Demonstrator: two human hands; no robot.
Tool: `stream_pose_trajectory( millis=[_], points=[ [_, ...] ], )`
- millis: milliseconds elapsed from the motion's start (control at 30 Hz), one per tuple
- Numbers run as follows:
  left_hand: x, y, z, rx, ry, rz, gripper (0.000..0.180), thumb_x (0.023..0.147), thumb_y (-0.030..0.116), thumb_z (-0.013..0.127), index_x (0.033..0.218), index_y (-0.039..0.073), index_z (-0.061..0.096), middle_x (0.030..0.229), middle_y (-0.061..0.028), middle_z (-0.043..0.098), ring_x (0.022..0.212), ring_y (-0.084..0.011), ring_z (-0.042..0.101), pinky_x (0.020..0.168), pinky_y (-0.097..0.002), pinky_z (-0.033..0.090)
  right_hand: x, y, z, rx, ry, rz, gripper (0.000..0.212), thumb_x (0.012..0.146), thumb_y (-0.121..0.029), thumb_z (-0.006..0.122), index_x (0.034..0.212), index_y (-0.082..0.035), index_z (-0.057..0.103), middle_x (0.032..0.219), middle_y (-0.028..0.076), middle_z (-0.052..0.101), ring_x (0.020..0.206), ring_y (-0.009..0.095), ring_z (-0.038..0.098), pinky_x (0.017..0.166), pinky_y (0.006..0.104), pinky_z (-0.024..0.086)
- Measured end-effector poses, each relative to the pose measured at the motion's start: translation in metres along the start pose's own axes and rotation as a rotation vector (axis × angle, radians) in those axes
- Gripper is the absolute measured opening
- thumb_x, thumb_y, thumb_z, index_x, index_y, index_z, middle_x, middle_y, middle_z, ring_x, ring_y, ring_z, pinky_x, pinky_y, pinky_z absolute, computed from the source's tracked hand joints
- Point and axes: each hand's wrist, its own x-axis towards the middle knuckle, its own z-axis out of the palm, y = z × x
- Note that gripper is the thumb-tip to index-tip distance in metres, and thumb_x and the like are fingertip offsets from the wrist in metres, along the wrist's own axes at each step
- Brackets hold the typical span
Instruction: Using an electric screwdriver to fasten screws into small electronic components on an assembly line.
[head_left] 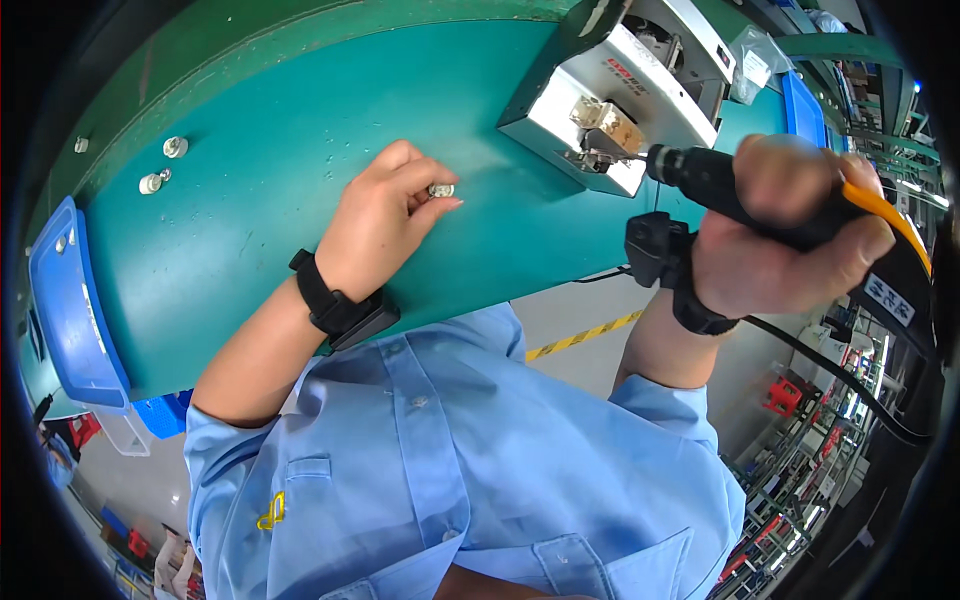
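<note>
Over the green mat (270,110), my left hand (385,205) pinches a small whitish cylindrical part (441,190) between thumb and fingertips. My right hand (770,240), raised at the right, is wrapped round a black electric screwdriver (710,175) with an orange strip. The tool lies nearly level, its bit pointing left at the front of a silver screw feeder (620,90). The tip is close to the feeder's outlet; I cannot tell whether it touches a screw there. Each wrist wears a black strap with a small device.
Several loose whitish parts (175,147) lie on the bench at the far left. A blue tray (75,300) sits along the left edge, with small parts in it. A clear plastic bag (755,62) lies behind the feeder. The screwdriver's black cable (840,370) hangs down at the right.
</note>
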Motion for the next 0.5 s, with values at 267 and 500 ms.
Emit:
stream_pose_trajectory(
  millis=[267, 500],
  points=[
    [0.003, 0.005, -0.003, -0.135, 0.003, -0.042, 0.017, 0.08, 0.0, 0.068, 0.097, 0.001, 0.065, 0.091, -0.01, 0.059, 0.069, -0.0188, 0.061, 0.063, -0.0282, 0.052, 0.023, 0.015, -0.005, 0.235, -0.392, 0.137, 0.042, 0.094, -0.048, 0.049, 0.105, -0.007, 0.054, 0.062, -0.001, 0.043, 0.051, 0.011, 0.039, 0.055, 0.0279, 0.034],
    [0.002, -0.003, -0.003, -0.083, -0.019, -0.037, 0.019, 0.08, 0.0, 0.068, 0.099, 0.001, 0.065, 0.089, -0.0106, 0.061, 0.071, -0.0196, 0.063, 0.064, -0.0293, 0.053, 0.032, 0.033, -0.003, 0.395, -0.301, 0.306, 0.042, 0.095, -0.046, 0.049, 0.106, -0.006, 0.052, 0.06, 0.001, 0.044, 0.049, 0.013, 0.042, 0.051, 0.0287, 0.036]
  ],
)
